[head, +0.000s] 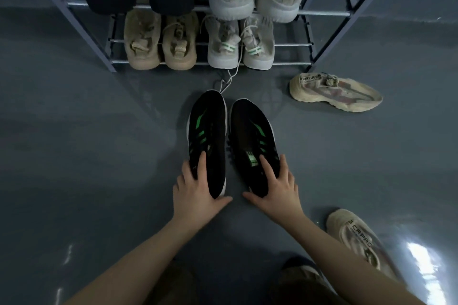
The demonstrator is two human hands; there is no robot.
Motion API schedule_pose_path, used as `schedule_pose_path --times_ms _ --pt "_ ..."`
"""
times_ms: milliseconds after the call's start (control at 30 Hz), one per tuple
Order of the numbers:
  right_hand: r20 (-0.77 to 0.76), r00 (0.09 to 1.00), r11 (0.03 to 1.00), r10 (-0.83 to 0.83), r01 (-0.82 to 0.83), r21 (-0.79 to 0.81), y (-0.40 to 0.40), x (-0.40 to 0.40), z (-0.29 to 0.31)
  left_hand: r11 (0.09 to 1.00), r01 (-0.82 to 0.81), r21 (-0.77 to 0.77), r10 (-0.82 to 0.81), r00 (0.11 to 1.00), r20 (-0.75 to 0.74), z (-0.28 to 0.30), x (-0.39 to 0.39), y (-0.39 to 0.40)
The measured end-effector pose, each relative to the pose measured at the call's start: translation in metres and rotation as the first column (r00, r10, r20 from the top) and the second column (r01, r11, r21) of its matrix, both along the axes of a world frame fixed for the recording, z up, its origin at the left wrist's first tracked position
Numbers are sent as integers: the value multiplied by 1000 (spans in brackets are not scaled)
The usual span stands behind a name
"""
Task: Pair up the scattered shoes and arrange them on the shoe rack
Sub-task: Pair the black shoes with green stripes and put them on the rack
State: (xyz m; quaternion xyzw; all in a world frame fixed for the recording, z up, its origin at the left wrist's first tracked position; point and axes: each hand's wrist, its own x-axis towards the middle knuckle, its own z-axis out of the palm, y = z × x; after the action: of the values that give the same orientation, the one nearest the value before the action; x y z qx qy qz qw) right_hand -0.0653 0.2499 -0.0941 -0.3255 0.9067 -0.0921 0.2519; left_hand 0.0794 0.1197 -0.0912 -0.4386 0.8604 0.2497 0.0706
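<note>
Grey glossy floor [86, 156] underfoot, shoe rack [329, 47] straight ahead with four pairs already lined on its two visible tiers, and the black pair sits side by side between rack and knees. Left hand [195, 190] has its fingers spread wide over the heel of the left black shoe [207, 131], thumb hooked round the back; right hand [277, 188] does the same on the right black shoe [250, 136], fingers splayed across the collar, thumb stretched toward the gap. Neither grip looks fully closed, more a cupping hold. Both shoes run lengthwise away from the fingers, toes pointing at the rack, heels under the palms, nearly parallel. Risk now: a loose white lace [230, 79] trails off the lower tier and ends just past the left toe, so sliding forward could snag it and drag its sneaker off. Beyond the right fingers one beige shoe [334, 91] lies on its side; its mate [357, 238] waits beside the right forearm.
</note>
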Motion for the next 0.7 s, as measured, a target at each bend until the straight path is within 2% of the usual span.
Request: schedule_pose_path --times_ms 233,467,567,700 --pt "-61 998 1000 23 -24 -11 -9 2 -1 992 -77 96 90 986 -143 -1 -5 -1" --pt "-37 989 949 -141 125 -290 -9 10 27 991 -137 0 129 938 -321 33 -6 8" --pt "-44 989 914 -140 112 -389 -6 12 55 987 -160 3 148 910 -386 57 -3 11" --pt "-91 989 886 -112 58 -460 -7 15 97 990 -132 -50 97 893 -440 92 8 18"
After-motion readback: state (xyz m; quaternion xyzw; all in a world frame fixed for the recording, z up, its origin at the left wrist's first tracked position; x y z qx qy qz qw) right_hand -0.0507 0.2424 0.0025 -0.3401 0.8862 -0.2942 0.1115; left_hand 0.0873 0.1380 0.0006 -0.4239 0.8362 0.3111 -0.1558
